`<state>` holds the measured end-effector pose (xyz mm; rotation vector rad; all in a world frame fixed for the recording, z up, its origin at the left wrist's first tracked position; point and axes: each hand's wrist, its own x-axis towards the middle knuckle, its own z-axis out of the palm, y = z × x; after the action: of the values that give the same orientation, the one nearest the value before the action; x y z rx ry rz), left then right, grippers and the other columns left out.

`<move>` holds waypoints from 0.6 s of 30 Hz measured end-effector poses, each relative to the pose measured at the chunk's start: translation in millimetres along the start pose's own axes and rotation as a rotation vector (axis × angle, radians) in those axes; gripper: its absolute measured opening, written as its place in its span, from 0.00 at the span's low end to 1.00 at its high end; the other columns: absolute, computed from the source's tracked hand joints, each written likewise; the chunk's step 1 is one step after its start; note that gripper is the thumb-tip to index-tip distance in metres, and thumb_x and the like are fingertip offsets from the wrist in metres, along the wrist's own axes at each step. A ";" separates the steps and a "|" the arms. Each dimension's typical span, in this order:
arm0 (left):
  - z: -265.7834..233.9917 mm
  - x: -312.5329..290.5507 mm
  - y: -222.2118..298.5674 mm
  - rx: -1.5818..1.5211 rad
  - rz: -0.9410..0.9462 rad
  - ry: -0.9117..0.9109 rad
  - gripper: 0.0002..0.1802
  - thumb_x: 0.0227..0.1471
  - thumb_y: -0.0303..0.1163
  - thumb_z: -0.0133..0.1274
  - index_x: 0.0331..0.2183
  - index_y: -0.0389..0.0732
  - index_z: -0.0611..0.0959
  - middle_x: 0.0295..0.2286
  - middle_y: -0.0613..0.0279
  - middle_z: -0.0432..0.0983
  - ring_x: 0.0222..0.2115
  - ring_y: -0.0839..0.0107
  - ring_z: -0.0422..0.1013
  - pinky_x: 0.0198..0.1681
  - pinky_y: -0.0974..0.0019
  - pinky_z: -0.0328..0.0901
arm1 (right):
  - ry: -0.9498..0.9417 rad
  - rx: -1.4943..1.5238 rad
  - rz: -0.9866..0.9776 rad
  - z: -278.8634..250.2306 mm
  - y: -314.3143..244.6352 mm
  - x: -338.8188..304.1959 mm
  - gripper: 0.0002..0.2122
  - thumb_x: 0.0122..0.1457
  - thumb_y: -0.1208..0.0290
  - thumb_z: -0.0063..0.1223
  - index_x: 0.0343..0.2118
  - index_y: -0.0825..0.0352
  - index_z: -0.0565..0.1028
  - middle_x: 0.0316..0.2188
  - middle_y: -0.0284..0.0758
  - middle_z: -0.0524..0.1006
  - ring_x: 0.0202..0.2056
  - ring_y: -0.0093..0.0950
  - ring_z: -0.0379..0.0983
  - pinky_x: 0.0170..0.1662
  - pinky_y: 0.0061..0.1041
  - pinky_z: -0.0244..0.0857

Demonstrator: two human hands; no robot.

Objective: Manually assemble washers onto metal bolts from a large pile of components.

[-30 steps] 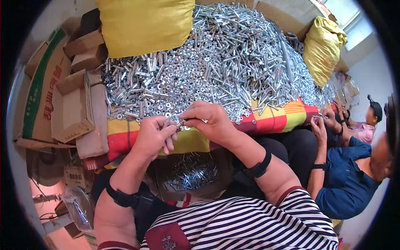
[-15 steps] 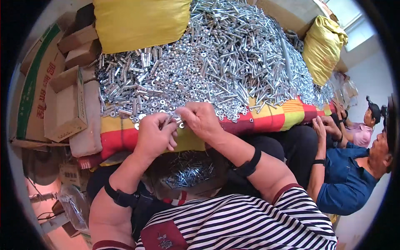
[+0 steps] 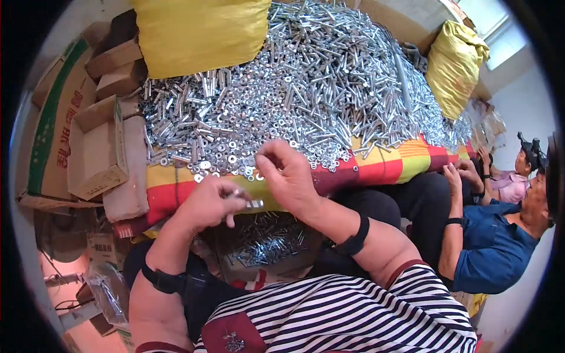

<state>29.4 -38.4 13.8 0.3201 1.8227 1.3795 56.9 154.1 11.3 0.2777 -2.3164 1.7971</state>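
Over the front edge of the cloth, my left hand (image 3: pixel 207 203) is closed with a short, shiny metal bolt (image 3: pixel 254 204) at its fingertips. The bolt points right, above a box of finished-looking bolts (image 3: pixel 272 250) below the table edge. My right hand (image 3: pixel 289 181) is to the right and a little higher, apart from the left. Its thumb and forefinger are curled together near the washers (image 3: pixel 232 159); whether anything small is between them is hidden. Beyond both hands spreads a big heap of loose metal sleeves, washers, nuts and bolts (image 3: pixel 347 70).
A checked cloth (image 3: pixel 376 170) covers the table. An open cardboard box (image 3: pixel 97 153) stands left, and a yellow sack (image 3: pixel 203 35) lies on the heap. Another yellow sack (image 3: pixel 456 70) stands at the far right. Two people sit to the right, the nearer in a blue shirt (image 3: pixel 491 247).
The hands have come apart from each other. My left hand has dropped slightly toward the lower box with the bolt, while my right hand has turned with its fingers curled.
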 end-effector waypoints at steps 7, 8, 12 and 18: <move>-1.0 9.3 -22.2 -0.613 -0.052 0.191 0.14 0.59 0.32 0.44 0.37 0.30 0.76 0.25 0.54 0.77 0.16 0.72 0.70 0.18 0.74 0.63 | -0.256 -0.879 -0.140 14.5 31.2 -1.4 0.03 0.49 0.76 0.51 0.24 0.68 0.72 0.26 0.41 0.73 0.28 0.42 0.74 0.31 0.37 0.69; -0.7 11.5 -20.7 -0.706 -0.063 0.190 0.17 0.61 0.36 0.39 0.41 0.30 0.72 0.28 0.49 0.77 0.17 0.68 0.71 0.17 0.74 0.63 | -0.257 -0.879 -0.136 15.5 31.2 -1.3 0.03 0.49 0.76 0.51 0.24 0.68 0.72 0.26 0.41 0.73 0.28 0.42 0.74 0.31 0.37 0.69; -3.8 9.6 -13.1 -0.520 -0.143 0.277 0.16 0.61 0.35 0.38 0.40 0.31 0.72 0.25 0.51 0.77 0.15 0.72 0.70 0.13 0.75 0.61 | -0.317 -0.899 -0.036 9.9 24.8 1.9 0.07 0.50 0.73 0.54 0.29 0.69 0.70 0.27 0.42 0.73 0.30 0.41 0.74 0.32 0.38 0.68; 2.9 22.0 -24.6 -0.237 0.015 0.322 0.09 0.53 0.28 0.49 0.30 0.31 0.77 0.20 0.59 0.76 0.10 0.81 0.64 0.08 0.78 0.54 | -0.413 -0.955 -0.056 3.0 15.3 -0.7 0.07 0.50 0.76 0.51 0.32 0.70 0.69 0.29 0.44 0.73 0.31 0.42 0.74 0.34 0.37 0.69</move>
<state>23.8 -31.7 -18.2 -0.0144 1.8844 1.7167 53.3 154.9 -3.8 0.5609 -3.0763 0.4697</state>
